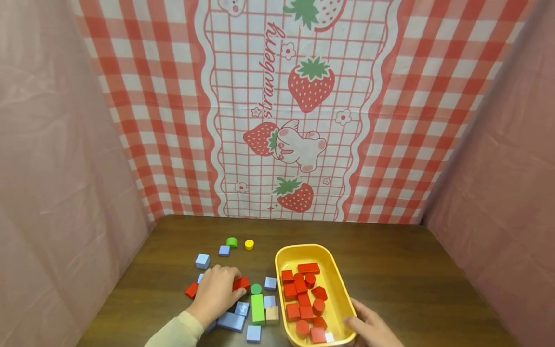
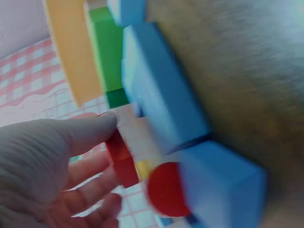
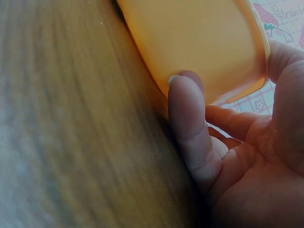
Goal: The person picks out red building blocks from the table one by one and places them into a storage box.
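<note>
A red rectangular block (image 1: pixel 242 283) is pinched between the thumb and fingers of my left hand (image 1: pixel 218 290), low over the left group of blocks. The left wrist view shows the same red block (image 2: pixel 122 159) beside the thumb tip. My right hand (image 1: pixel 371 326) grips the near right corner of a yellow tray (image 1: pixel 342 294), with the thumb over its rim. In the right wrist view, fingers (image 3: pixel 187 109) lie against the tray's outer wall (image 3: pixel 204 47). Inside the tray lie many red blocks (image 1: pixel 305 312), cubes and cylinders among them.
Around the left hand lie blue blocks (image 1: pixel 231 321), a green block (image 1: pixel 257 309), a green cylinder (image 1: pixel 256 289) and a wooden cube (image 1: pixel 272 314). Another red block (image 1: pixel 191 290) is left of the hand. Farther back sit a yellow cylinder (image 1: pixel 249 245) and a green arch (image 1: pixel 231 242).
</note>
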`<state>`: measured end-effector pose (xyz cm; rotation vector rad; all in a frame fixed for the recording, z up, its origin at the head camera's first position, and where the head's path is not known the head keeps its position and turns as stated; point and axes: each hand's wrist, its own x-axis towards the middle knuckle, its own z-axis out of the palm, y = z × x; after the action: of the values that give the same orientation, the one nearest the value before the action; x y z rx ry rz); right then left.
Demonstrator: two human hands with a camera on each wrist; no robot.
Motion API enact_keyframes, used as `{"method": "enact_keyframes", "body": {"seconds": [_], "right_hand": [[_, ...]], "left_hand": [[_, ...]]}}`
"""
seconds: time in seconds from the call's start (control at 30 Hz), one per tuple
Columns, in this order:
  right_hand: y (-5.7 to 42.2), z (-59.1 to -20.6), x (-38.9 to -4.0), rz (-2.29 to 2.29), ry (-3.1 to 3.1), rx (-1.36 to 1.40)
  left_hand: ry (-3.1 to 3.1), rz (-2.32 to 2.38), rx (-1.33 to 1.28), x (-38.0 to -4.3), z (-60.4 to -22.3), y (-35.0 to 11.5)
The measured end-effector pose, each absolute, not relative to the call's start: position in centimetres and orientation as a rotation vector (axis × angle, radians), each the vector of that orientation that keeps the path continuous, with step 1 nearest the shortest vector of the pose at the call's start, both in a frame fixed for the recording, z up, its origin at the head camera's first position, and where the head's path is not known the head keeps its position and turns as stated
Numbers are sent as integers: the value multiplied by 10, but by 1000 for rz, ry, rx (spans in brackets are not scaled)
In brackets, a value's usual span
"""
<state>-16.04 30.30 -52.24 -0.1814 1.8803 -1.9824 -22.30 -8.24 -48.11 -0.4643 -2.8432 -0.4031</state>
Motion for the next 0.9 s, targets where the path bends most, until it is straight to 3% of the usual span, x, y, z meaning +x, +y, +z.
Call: {"method": "enact_keyframes", "body": {"seconds": [0.3, 0.53, 0.9], "right_hand": [[303, -520, -161, -2004, 1851, -182], [301, -524, -160, -1990, 1845, -235], [302, -524, -161, -1983, 1852, -218]], "left_hand": [[-2673, -610, -649, -240, -450, -25], [-2713, -518, -689, -265, -467, 19], [-2705, -121, -596, -279, -485, 35]]}}
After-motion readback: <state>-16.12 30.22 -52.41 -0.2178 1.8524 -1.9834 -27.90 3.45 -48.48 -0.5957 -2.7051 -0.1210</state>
